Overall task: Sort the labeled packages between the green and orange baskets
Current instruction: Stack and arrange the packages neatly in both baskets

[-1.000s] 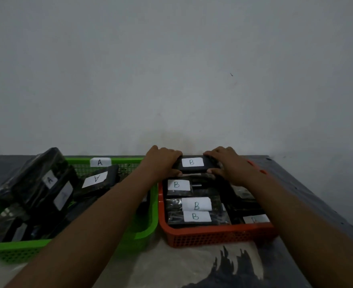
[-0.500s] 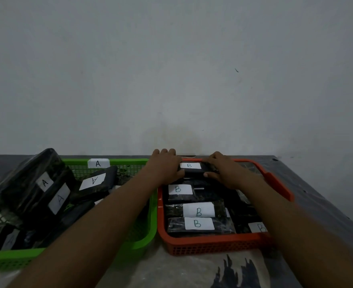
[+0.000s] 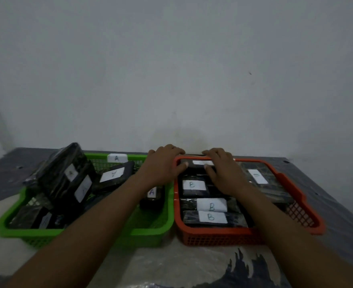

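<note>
Pressing a black package point(image 3: 196, 165) into the orange basket's point(image 3: 308, 213) far end, left hand point(image 3: 164, 163) and right hand point(image 3: 223, 173) clasping its short ends; plastic-wrapped, probably light, stiff, slippery.

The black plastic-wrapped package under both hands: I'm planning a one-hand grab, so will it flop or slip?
The black plastic-wrapped package keeps a flat, blocky shape, so it is probably stiff. Its glossy wrap may be slippery. Both the left hand and right hand hold it, hinting at awkward width.

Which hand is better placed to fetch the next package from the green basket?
Probably the left hand: its forearm already crosses the green basket. The right hand lies over the orange basket, farther away. Both hold one package.
</note>
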{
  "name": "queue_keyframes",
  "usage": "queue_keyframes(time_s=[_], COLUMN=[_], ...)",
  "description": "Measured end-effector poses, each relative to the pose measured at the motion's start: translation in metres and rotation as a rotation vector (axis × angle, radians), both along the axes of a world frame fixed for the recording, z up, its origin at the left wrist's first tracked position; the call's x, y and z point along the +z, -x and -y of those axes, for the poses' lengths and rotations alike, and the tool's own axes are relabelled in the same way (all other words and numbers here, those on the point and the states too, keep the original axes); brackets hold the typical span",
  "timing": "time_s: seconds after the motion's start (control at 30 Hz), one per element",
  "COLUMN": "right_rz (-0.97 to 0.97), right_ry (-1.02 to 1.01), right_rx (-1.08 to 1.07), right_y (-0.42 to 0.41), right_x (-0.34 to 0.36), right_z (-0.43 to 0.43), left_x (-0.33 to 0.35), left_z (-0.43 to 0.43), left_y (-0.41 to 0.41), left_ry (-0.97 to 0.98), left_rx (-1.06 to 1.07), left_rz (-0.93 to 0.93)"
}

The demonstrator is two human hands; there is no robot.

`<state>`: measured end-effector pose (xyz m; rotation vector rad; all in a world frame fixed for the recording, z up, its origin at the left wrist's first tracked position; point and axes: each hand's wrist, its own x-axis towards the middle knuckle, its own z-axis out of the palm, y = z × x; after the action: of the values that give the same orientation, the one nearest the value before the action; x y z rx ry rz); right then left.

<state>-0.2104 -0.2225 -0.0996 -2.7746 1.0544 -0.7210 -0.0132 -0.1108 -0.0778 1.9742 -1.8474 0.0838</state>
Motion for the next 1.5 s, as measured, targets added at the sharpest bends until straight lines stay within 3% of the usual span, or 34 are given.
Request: queue_keyframes(time_s=[0.1, 0.17, 0.4, 0.67, 0.93, 1.07, 1.17, 1.27, 1.37, 1.5], right_rz=[0.129, 0.159, 0.079, -0.062, -0.315, -0.225, -0.142, -0.054, 0.081, 0.276], right_ry=[0.000, -0.016, -0.160, -0.190, 0.041, 0.130, 0.121, 0.081, -0.036, -0.350], right_rx=[0.178, 0.303, 0.549, 0.540, 0.627, 0.653, 0.690, 0.732, 0.735, 0.643], right_y=[-0.025, -0.045, -0.117, -0.154, -0.175, -0.176, -0.176, -0.176, -0.172, -0.166], right_x=[0.008, 0.013, 0.006, -0.018, -0.015, -0.007, -0.003, 0.001, 0.003, 0.007], right_z=[-0.030, -0.054, -0.131, -0.156, -0.158, -0.158, -0.160, -0.160, -0.161, -0.157], left_x=[-0.004, -0.011, -0.043, -0.086, -0.096, -0.080, -0.066, -0.052, -0.042, -0.034], left_z=[-0.056, -0.096, -0.208, -0.247, -0.241, -0.240, -0.236, -0.228, -0.227, -0.229], left_y=[-0.021, -0.035, -0.078, -0.099, -0.093, -0.092, -0.090, -0.091, -0.099, -0.105], left_ry=[0.154, 0.231, 0.406, 0.485, 0.570, 0.461, 0.297, 0.310, 0.364, 0.311], left_rx=[0.004, 0.040, 0.316, 0.381, 0.464, 0.474, 0.466, 0.463, 0.414, 0.358], left_rz=[-0.114, -0.094, -0.020, 0.078, 0.101, -0.055, -0.003, -0.024, -0.220, -0.433])
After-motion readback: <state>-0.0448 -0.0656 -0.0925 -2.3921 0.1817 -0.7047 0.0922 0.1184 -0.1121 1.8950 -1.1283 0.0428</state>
